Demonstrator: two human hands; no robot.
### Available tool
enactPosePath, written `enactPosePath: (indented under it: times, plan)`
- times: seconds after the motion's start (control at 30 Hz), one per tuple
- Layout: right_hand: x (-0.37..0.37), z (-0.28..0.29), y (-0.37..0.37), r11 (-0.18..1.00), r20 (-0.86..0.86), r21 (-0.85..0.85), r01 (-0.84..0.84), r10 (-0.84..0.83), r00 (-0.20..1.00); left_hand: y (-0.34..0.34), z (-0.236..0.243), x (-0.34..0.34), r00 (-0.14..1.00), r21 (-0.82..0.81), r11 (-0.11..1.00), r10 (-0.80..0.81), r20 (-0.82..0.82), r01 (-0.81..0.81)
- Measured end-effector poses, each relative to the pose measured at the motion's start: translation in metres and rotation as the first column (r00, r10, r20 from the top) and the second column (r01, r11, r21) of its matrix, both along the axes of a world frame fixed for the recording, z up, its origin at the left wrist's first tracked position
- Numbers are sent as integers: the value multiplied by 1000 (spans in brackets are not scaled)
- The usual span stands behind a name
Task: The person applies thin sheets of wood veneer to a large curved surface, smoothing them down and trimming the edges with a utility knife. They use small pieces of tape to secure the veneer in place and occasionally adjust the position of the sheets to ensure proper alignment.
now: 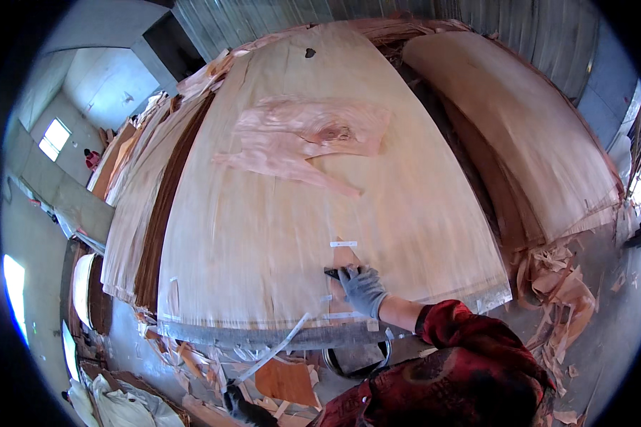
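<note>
A broad sheet of pale wood veneer [214, 235] lies on top of a stack in front of me. My right hand [365, 290], in a grey glove, is closed around a small black tool [331, 272] near the sheet's front edge; its working end is hidden. Under and beside it is a narrow pinkish veneer patch [345, 255], with short pieces of white tape [343, 244] across it. Low on the left, my left hand [246, 407], in a dark glove, grips one end of a long whitish tape strip [272, 354], which slants up to the sheet's edge.
A torn pinkish veneer piece [299, 135] rests mid-sheet, and a small dark spot [310, 53] shows farther back. Veneer stacks stand left [139, 220] and right [513, 121]. Scraps [559, 285] litter the floor. A black round rim [356, 371] sits below the front edge.
</note>
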State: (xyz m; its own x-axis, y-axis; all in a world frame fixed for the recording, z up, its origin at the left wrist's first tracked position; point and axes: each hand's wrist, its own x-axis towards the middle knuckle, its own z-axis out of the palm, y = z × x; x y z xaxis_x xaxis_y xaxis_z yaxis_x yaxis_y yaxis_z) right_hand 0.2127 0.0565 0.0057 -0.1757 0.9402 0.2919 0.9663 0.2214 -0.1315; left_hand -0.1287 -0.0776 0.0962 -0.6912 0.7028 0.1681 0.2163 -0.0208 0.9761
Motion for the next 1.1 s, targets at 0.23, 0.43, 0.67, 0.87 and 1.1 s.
enactPosePath:
  times: [0.23, 0.43, 0.67, 0.87, 1.1]
  plan:
    - [-1, -7, -21, 965, 81, -164, 206, -195, 977, -12, -20, 82, 913, -20, 936, -337, 229, 351]
    - [23, 16, -102, 853, -918, -383, -355, -307, 253, -29, -6, 104, 504, -129, 737, -568, -651, 664]
    - [2, 76, -213, 784, -994, -56, -618, -100, -37, -84, -2, 174, 496, -76, 501, -804, 327, 862]
    - [114, 67, -250, 889, -986, -151, -432, -166, 2, -92, -17, 275, 310, -125, 285, -896, 317, 950]
    - [325, 52, -308, 862, -903, -391, -324, -428, -49, -96, -8, 489, 113, -259, 78, -986, 124, 963]
